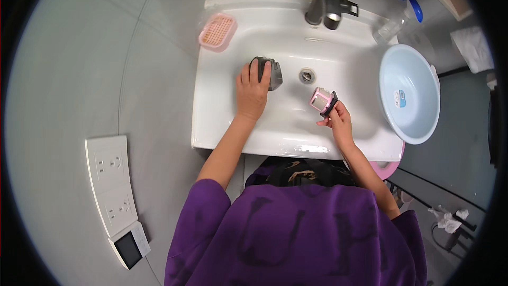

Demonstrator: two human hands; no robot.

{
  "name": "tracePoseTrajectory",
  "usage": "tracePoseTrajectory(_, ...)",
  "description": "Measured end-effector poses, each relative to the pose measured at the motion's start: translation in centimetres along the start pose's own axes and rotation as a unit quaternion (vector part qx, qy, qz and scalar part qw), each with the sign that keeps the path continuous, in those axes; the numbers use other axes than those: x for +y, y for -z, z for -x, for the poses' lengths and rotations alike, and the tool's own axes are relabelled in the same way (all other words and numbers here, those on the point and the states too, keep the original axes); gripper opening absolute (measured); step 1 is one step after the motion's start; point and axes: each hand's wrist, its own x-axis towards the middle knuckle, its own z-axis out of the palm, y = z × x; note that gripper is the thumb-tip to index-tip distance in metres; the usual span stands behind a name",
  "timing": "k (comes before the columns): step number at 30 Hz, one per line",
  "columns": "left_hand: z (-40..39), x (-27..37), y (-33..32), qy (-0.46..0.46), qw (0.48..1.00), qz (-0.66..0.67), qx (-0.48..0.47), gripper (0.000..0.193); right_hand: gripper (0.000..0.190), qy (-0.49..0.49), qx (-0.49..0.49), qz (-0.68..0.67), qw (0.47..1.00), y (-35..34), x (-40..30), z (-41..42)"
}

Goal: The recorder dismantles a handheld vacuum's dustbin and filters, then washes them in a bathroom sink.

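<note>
My left hand [254, 93] is over a dark, partly see-through plastic container [275, 76] in the left of the white washbasin [317, 133]. Its fingers wrap the container's top and near side, hiding part of it. In my right hand [341, 121] is a small filter [322, 100] with a pink frame, pale mesh and a black square rim. My thumb and fingers pinch it by that rim, its pink end tilted up and to the left. Between the two hands, a little farther back, lies the metal drain [306, 76].
A black faucet [325, 2] rises at the back edge. On the back left corner sits a pink soap dish [218, 31]. A light blue plastic basin [410, 121] leans at the right edge, near a clear spray bottle [393, 28]. Wall sockets [111, 167] are at the left.
</note>
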Motion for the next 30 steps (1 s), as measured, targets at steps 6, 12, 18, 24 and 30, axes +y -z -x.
tracePoseTrajectory(6, -0.4, 1.6, -4.8, -0.056, 0.993, -0.040, -0.098, 0.053, 0.008, 0.012, 0.025, -0.038, 0.999, 2.5, 0.0, 1.0)
tracePoseTrajectory(12, 0.1, 6.1, -0.6, -0.090, 0.961, 0.096, -0.243, 0.067, 0.008, 0.030, 0.047, -0.048, 0.997, 5.0, 0.7, 0.8)
tracePoseTrajectory(18, -0.9, 4.2, -0.7, 0.054, 0.874, 0.213, -0.434, 0.083, 0.008, 0.026, 0.033, -0.064, 0.997, 4.9, 1.0, 0.3)
tracePoseTrajectory(24, 0.7, 4.4, -4.7, 0.061, 0.880, 0.286, -0.374, 0.100, 0.008, 0.013, 0.027, -0.065, 0.997, 4.8, 1.0, -0.2)
tracePoseTrajectory(30, 0.4, 5.7, -5.6, 0.075, 0.899, 0.259, -0.346, 0.096, 0.009, 0.027, 0.041, -0.060, 0.997, 4.5, 0.7, -0.4)
